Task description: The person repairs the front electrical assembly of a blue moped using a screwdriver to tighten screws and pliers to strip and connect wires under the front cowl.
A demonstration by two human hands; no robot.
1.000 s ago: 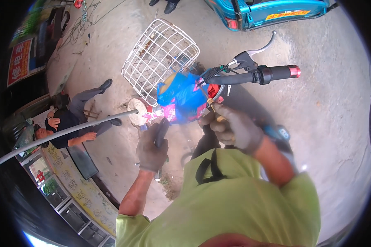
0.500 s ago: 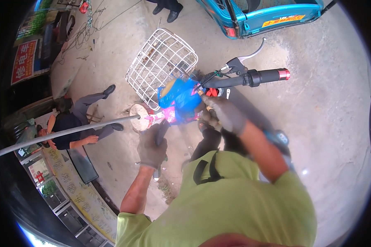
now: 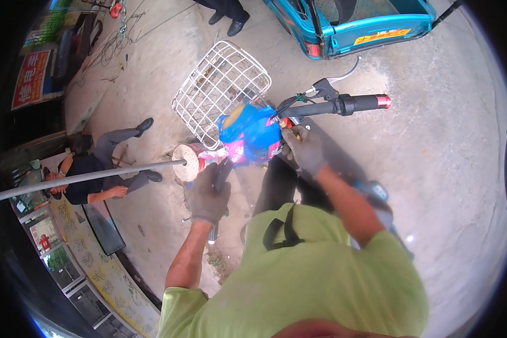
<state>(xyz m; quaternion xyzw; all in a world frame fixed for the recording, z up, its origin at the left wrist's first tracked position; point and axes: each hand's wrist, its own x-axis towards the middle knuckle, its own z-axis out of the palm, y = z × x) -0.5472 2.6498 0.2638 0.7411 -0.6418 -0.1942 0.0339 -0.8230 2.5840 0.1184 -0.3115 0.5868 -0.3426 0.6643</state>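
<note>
The right hand hides most of a yellowish tool, whose tip, beside the blue-and-pink bag, is too small to make out. The left hand covers the lower end of a dark object; its kind cannot be told. Blur softens the bag, which hides the handlebar's inner end and part of the near edge of the wire basket. Small bits seen through the basket's mesh are unclear. The upper edge cuts off a turquoise vehicle and a standing person above the legs; the lower edge cuts off the green shirt.
</note>
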